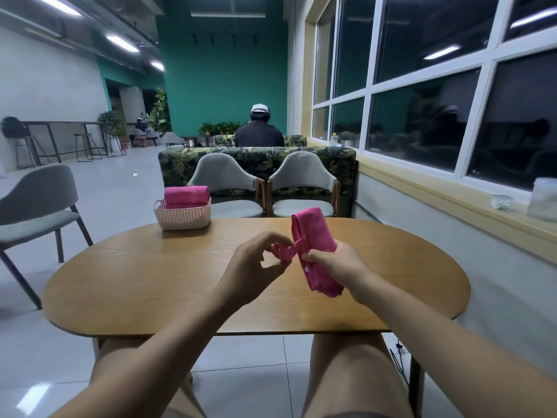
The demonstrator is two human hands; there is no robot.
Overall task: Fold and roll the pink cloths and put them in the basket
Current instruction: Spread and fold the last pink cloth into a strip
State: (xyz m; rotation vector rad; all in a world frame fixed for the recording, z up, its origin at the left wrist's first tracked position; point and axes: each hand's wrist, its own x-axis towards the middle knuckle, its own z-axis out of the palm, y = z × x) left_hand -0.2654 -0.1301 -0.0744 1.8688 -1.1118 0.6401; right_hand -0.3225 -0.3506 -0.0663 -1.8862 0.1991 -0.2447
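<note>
- Both hands, head view: they work above the tabletop (150, 282), right of its centre. The right hand (334, 263) is curled round the bunched middle of a pink cloth (313, 230) and holds it clear of the wood. The left hand (256, 260) pinches a loose corner of the same cloth between thumb and fingertips.
- Reason for the grip (judgement): one hand anchors the bulk while the other draws out a corner, probably to find an edge so the cloth can be spread flat for folding.
- Basket (182, 217): it stands at the far left edge of the tabletop, well apart from the hands, which leaves the near area free for folding.
- Rolled cloth (187, 194): it lies across the top of the basket. More pink shows beneath it, but how many pieces cannot be told.
- Count: two hands, one loose cloth, one basket, one roll plainly visible, and two grey chairs (223, 173) at the far edge.
</note>
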